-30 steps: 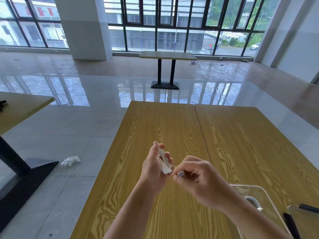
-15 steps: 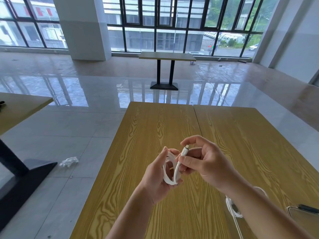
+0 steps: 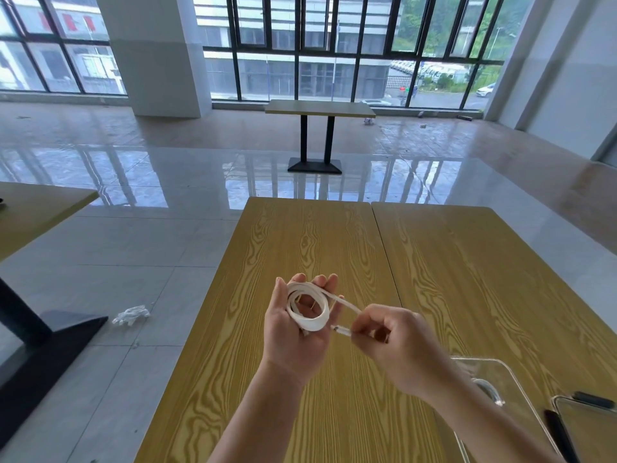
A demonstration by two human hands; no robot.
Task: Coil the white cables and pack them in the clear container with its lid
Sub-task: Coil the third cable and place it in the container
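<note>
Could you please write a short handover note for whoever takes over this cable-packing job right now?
Left hand: holds the coiled white cable in its palm.
Right hand: pinches that cable's plug end.
Clear plastic container: on the yellow wood-grain table, near right, another white cable inside.
Done: coil nearly wound.
Left: secure the end, place the coil in the container, fit the lid.

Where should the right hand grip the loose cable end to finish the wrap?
Probably just behind the plug, where the right hand already pinches it, coming from the right. The white cable sits as a flat coil in the left hand, with its tail running rightward, so that side is clear of the loops.
</note>
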